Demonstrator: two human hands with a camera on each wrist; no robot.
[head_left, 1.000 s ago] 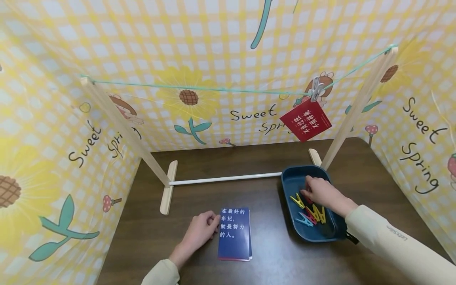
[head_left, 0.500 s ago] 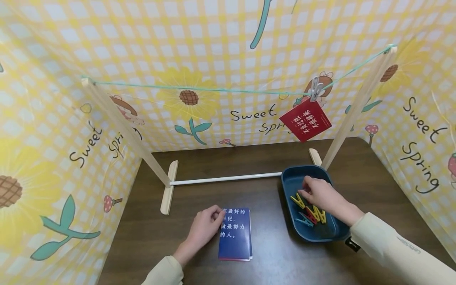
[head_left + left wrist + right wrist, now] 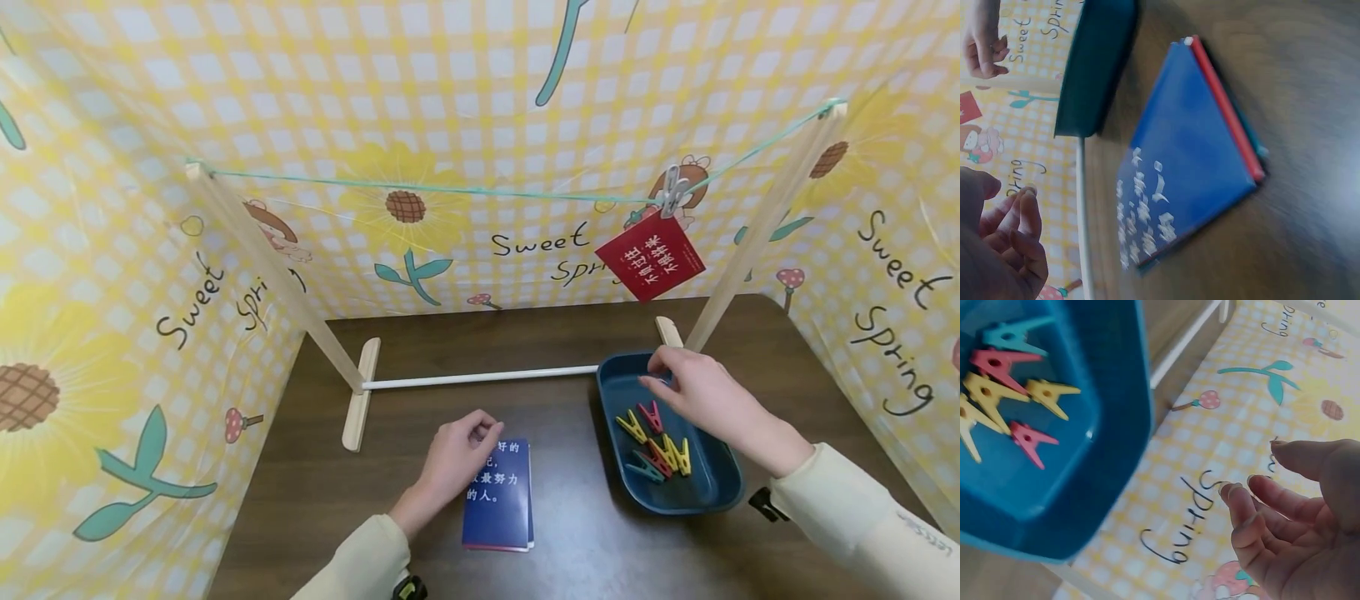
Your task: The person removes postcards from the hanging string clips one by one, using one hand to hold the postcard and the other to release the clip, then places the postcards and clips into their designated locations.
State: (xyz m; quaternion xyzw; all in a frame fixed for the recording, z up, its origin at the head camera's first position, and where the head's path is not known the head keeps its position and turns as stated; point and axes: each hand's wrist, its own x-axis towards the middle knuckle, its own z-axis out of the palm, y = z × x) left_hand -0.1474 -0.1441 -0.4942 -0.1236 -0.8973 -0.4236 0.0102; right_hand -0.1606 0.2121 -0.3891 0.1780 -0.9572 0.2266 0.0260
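Note:
My left hand [image 3: 463, 450] hovers over the top left corner of a stack of thin booklets, fingers loosely bent and holding nothing. The top booklet [image 3: 495, 512] is blue with white Chinese lettering; a red edge shows beneath it in the left wrist view. Over the far right part of a dark blue tray [image 3: 701, 496] is my right hand [image 3: 705, 400], thumb and fingers apart with nothing between them. Several clothespins lie in the tray: a pink one [image 3: 651, 417], a teal one [image 3: 645, 468], another red one and yellow ones [image 3: 1052, 395].
A green line [image 3: 480, 192] spans two wooden posts [image 3: 270, 275] joined by a white rod [image 3: 480, 377] low down. Near its right end a pale clothespin [image 3: 672, 192] holds a red card [image 3: 650, 255]. Patterned yellow cloth [image 3: 480, 92] surrounds the brown table [image 3: 570, 533].
My right hand has drawn up and right from the clothespins, and a pink one now shows where its fingers were. My left hand has moved forward and right over the booklet's corner.

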